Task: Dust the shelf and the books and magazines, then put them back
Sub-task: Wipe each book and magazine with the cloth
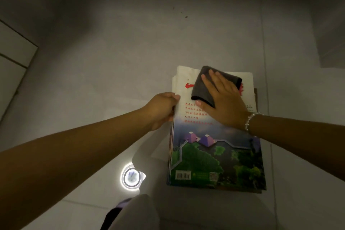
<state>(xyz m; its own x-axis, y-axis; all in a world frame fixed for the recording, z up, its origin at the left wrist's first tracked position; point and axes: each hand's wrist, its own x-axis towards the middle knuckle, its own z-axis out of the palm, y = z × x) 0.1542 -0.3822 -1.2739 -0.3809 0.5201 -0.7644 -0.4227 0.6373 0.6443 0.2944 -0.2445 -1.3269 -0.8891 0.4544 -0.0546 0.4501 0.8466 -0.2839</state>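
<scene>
A dim tiled floor is carrying 1 stack of magazines, its long axis running away from the person. The right hand is pressing a grey cloth flat, fingers straight, onto the far end of the top cover. The left hand is gripping the stack's left edge just beside it, thumb on top. Most of the cover is lying nearer than the cloth (so the wipe probably needs pulling toward the body). No shelf is showing.

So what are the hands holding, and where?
The left hand grips the glossy picture-cover magazine by its left edge. The right hand presses flat on the dark grey folded cloth.
</scene>
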